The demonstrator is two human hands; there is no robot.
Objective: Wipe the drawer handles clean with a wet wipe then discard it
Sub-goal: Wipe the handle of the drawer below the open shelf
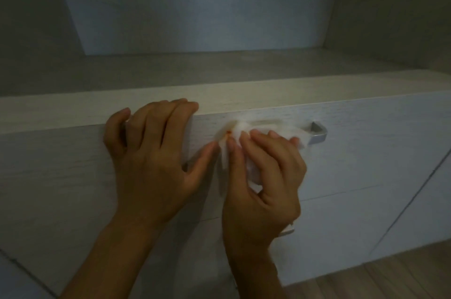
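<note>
Dim light, some motion blur around the wipe. Right hand (263, 176) has fingers and thumb curled round a bunched white wet wipe (252, 168), gripping it and pressing it onto the top drawer handle (317, 136). The wipe covers the left and middle part of that handle, and only the handle's right end shows, silver metal, sticking out just past the fingertips. There is a small orange-red spot at the wipe's upper left edge; cannot tell what it is. Left hand (151, 152) holds nothing. Its palm lies flat against the top drawer front (366, 152), fingertips bent over the front's top edge, thumb spread out to the right with its tip just beside the wipe. The two hands are close together, left hand to the left of the handle, both forearms coming up from the bottom of the frame. The drawer front is white with a faint wood grain. Below it a seam separates it from the lower drawer front (341, 220), and a bit of a second handle (286, 230) peeks out beside the right wrist, mostly hidden by it. Above the drawers is a pale shelf (219, 71) inside a recessed cabinet with a lighter back panel (195, 5). A wood-look floor (390, 279) shows at bottom right.
</note>
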